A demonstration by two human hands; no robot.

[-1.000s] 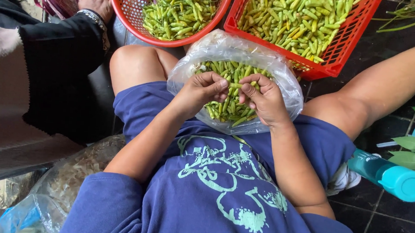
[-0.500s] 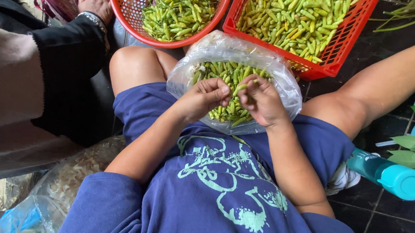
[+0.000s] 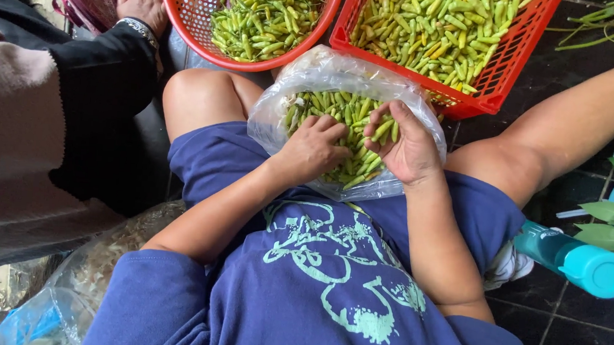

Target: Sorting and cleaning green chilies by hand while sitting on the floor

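A clear plastic bag [image 3: 327,71] full of small green chillies [image 3: 339,114] rests in my lap. My left hand [image 3: 313,151] lies palm down on the chillies inside the bag, fingers curled into the pile. My right hand [image 3: 404,146] sits beside it on the right, thumb and fingertips pinched on a green chilli [image 3: 383,129]. The two hands nearly touch over the middle of the bag.
A round red basket [image 3: 189,9] and a rectangular red basket [image 3: 501,71], both holding green chillies, stand just beyond the bag. Another person's sleeve and hand [image 3: 143,3] are at left. A teal bottle [image 3: 575,260] lies right; a bag of scraps [image 3: 103,252] lies lower left.
Both hands have shifted slightly within the bag; my right hand has turned and its fingers now pinch a chilli near the pile's top. The bag and baskets stay put.
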